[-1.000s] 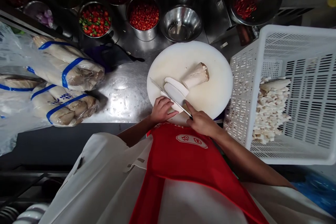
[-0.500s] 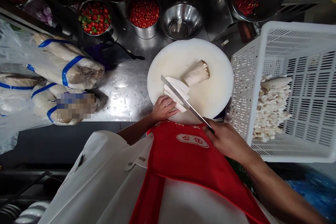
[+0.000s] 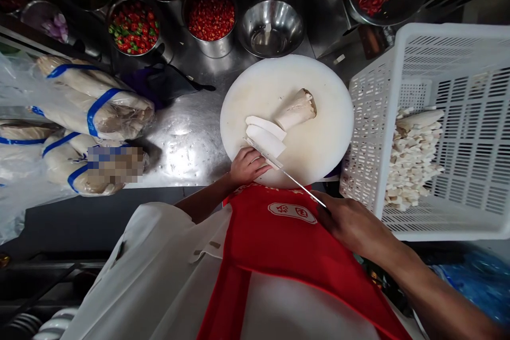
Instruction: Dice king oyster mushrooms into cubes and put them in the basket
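On the round white cutting board [image 3: 330, 143], my left hand [image 3: 247, 166] has its fingers curled over a piece of king oyster mushroom, pressing it near the front edge. My right hand [image 3: 345, 223] grips a knife [image 3: 297, 181] by its handle, which the fingers mostly cover. The blade slants up to the left and lies against the mushroom, beside my left fingertips. Two pale mushroom slices [image 3: 266, 138] overlap just behind the blade. Farther back lies a thick mushroom chunk [image 3: 295, 110] with a browned end.
A white plastic basket [image 3: 392, 133] on the right holds a pile of cut mushroom [image 3: 414, 162]. Bagged mushrooms with blue bands [image 3: 115, 117] lie left. Behind the board stand a steel bowl [image 3: 271, 29], chopped red chillies [image 3: 211, 18] and mixed chillies [image 3: 134, 27] in steel pots.
The knife has come down and toward my body, from above the slices to the piece under my left hand. Another slice surface now shows behind the blade. The view has shifted slightly.
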The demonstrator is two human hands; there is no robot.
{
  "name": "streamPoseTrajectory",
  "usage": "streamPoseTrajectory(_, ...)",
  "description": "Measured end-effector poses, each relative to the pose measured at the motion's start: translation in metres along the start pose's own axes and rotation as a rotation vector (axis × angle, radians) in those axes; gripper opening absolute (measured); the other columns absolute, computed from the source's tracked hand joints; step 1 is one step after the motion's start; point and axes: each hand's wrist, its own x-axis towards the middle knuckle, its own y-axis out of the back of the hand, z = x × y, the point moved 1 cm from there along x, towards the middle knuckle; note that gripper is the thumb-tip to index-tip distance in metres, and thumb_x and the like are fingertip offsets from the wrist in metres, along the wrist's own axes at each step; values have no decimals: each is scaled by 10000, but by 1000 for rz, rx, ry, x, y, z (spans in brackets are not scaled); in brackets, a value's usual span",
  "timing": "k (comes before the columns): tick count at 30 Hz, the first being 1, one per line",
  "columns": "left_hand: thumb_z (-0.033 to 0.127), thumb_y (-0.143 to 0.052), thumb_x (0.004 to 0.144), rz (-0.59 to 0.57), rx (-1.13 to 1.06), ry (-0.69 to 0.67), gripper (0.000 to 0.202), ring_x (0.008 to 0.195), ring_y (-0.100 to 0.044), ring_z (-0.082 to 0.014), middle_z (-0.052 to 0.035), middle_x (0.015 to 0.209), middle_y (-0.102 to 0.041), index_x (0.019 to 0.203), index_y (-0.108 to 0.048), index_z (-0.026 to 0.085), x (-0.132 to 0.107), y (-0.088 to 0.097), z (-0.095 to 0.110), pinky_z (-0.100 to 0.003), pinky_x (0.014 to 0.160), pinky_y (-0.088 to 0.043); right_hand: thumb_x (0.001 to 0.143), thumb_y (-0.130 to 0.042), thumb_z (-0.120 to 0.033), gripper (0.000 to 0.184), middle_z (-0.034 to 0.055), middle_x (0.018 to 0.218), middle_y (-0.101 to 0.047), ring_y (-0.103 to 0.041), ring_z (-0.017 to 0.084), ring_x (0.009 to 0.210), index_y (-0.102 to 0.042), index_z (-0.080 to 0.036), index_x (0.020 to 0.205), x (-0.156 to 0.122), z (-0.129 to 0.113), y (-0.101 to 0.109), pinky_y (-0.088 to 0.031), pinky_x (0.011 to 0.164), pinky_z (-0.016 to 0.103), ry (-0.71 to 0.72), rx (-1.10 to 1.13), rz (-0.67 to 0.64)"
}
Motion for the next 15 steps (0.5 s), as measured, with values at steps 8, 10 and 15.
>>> streamPoseTrajectory(8,497,-725,803,18,-51,30,309,957,-622,-201,-45,928,-673,962,-689,235,6,5,2,-388,886,-541,903,-501,-243,374,70,850,-765,-719,250,761,-646,-243,1248,22,-1,5,-456,644,288,-36,-38,-10)
streamPoseTrajectory(10,477,-727,810,58,-14,0,287,944,-621,-194,-41,908,-673,949,-687,229,8,7,3,-375,874,-543,901,-491,-229,365,99,876,-762,-716,256,790,-649,-206,1230,40,-3,0,-457,665,294,-46,-91,-33)
streamPoseTrajectory(15,394,-718,841,45,-27,-22,214,932,-627,-177,-27,875,-680,951,-670,217,10,10,3,-359,885,-542,910,-436,-195,437,150,968,-750,-711,265,872,-568,-147,1323,85,-6,-22,-478,748,319,-26,-200,-36)
